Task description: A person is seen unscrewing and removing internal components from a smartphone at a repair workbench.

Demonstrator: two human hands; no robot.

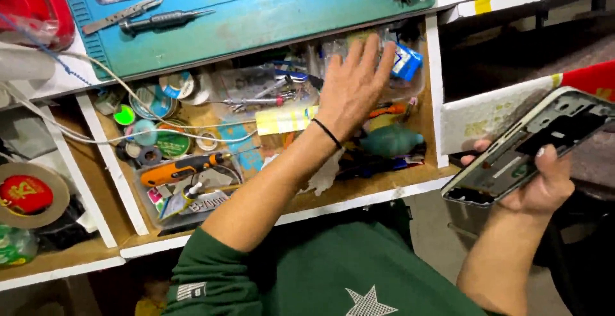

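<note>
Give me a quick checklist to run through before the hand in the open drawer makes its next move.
1. Left hand is flat, fingers spread, over the clear plastic box at the drawer's back: ok.
2. Left hand has a grip on something: not ok, nothing is grasped.
3. Right hand holds the phone frame clear of the drawer: ok.
4. What lies under the left palm: cannot tell, hidden.
5. Orange screwdriver lies exposed at the drawer's front left: ok.
6. White cable lies across the left part of the drawer, apart from the left hand: ok.
</note>
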